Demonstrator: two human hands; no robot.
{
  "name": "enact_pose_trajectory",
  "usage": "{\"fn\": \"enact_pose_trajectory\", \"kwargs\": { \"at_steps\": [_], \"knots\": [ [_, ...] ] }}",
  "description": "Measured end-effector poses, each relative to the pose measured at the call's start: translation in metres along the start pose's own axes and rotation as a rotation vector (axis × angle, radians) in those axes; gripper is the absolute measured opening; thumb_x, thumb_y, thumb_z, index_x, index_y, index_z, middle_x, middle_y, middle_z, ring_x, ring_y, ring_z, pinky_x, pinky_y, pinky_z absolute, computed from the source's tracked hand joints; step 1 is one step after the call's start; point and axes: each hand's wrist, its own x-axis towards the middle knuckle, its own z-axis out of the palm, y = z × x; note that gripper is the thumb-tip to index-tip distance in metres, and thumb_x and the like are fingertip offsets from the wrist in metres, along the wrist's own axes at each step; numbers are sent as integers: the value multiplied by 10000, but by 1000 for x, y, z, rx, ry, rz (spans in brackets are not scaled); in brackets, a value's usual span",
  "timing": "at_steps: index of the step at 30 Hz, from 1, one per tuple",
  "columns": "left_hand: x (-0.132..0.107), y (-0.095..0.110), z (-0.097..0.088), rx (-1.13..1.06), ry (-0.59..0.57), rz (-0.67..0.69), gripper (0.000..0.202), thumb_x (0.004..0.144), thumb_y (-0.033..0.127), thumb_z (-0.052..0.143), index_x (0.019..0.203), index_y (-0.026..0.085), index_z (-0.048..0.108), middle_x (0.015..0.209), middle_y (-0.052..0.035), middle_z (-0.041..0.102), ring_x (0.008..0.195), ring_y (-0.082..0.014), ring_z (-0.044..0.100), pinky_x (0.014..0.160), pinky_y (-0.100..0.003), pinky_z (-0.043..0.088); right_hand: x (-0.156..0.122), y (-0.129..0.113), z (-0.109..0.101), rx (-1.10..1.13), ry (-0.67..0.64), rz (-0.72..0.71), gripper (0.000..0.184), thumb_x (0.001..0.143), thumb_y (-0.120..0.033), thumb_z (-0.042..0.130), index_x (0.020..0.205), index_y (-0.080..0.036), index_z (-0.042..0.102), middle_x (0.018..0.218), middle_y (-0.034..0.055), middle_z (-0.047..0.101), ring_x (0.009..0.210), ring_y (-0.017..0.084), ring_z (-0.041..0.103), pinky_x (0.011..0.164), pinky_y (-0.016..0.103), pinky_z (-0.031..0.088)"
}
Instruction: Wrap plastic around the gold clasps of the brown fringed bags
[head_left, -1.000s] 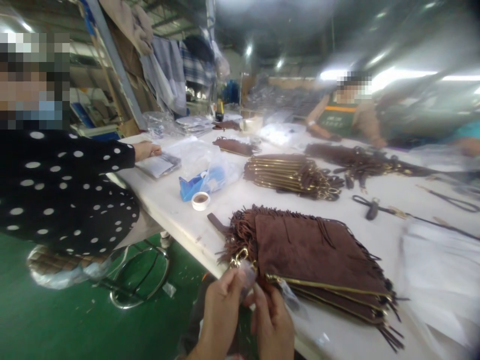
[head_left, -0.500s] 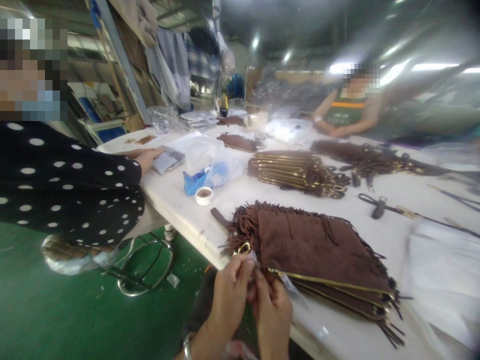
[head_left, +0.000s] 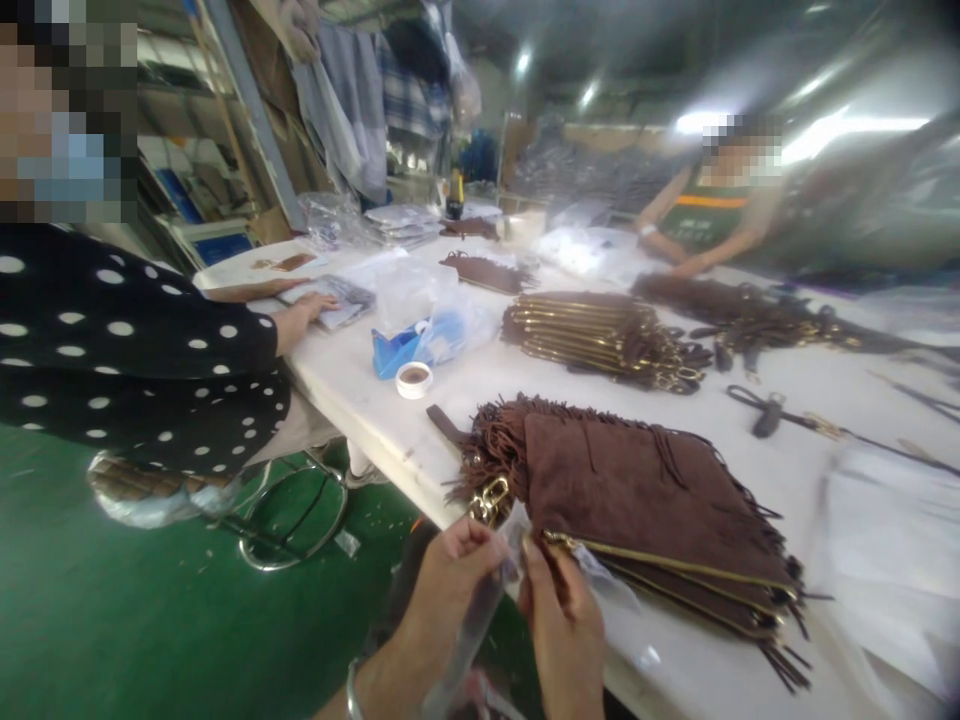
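My left hand [head_left: 446, 585] and my right hand [head_left: 561, 625] meet at the near table edge, both pinching a small clear plastic strip [head_left: 480, 610] that hangs down between them. Just beyond the fingers lies a stack of brown suede fringed bags [head_left: 637, 500] with gold zippers and a gold clasp [head_left: 489, 499] at its near corner. What lies inside the plastic is too blurred to tell.
The white table [head_left: 360, 390] holds a second bag stack [head_left: 592, 335], brown straps [head_left: 742, 315], a tape roll [head_left: 413, 379], a blue and clear bag [head_left: 420, 335] and white sheets [head_left: 892, 540]. A person in a dotted black top [head_left: 127, 360] sits left; another person [head_left: 712, 220] works far back.
The plastic strip has been drawn out longer and now hangs below my hands. My hands have shifted slightly right and lower. The person at left moved a hand along the table.
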Motion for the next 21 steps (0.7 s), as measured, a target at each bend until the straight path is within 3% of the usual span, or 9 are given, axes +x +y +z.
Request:
{"fn": "enact_pose_trajectory", "kwargs": {
  "at_steps": [3, 5, 9, 13, 18, 21],
  "knots": [
    [-1, 0, 3, 8, 5, 35, 197, 755, 261, 731, 771, 130, 585, 668, -38, 628, 576, -111, 538, 581, -208, 398, -10, 4, -3, 67, 2, 32, 502, 773, -542, 644, 1119, -178, 634, 835, 33, 679, 611, 148, 528, 527, 241, 393],
    [-1, -3, 4, 15, 16, 47, 180, 759, 250, 716, 788, 142, 575, 653, -18, 610, 553, -111, 530, 568, -215, 402, -16, 5, -1, 78, -26, 62, 503, 775, -554, 639, 1117, -186, 628, 927, 44, 690, 691, 166, 566, 570, 246, 417],
    [-3, -10, 2, 110, 77, 93, 203, 760, 289, 715, 823, 155, 577, 679, -11, 615, 571, -130, 557, 559, -216, 408, -19, 5, 3, 18, -20, 58, 457, 776, -574, 627, 1015, -187, 659, 927, 43, 694, 826, 207, 603, 710, 282, 464],
    [-4, -14, 2, 301, 141, 218, 162, 829, 308, 639, 800, 168, 561, 691, -7, 612, 614, -141, 570, 580, -220, 420, -16, 8, 6, -107, 29, -51, 417, 790, -576, 603, 936, -192, 673, 931, 51, 698, 869, 231, 612, 802, 328, 463],
    [-15, -18, 5, 756, 156, 443, 240, 932, 384, 478, 818, 204, 588, 749, -22, 640, 680, -164, 599, 646, -251, 461, -18, 6, 4, -230, 55, -140, 348, 851, -533, 556, 876, -202, 659, 894, 54, 699, 853, 231, 622, 790, 328, 468],
    [-26, -11, 15, 872, 186, 484, 247, 903, 421, 502, 806, 235, 633, 755, -38, 669, 704, -200, 646, 673, -284, 523, -23, -8, -7, -278, -14, -328, 281, 936, -428, 498, 935, -189, 645, 898, 62, 687, 830, 197, 632, 763, 313, 496]
  ]
}}
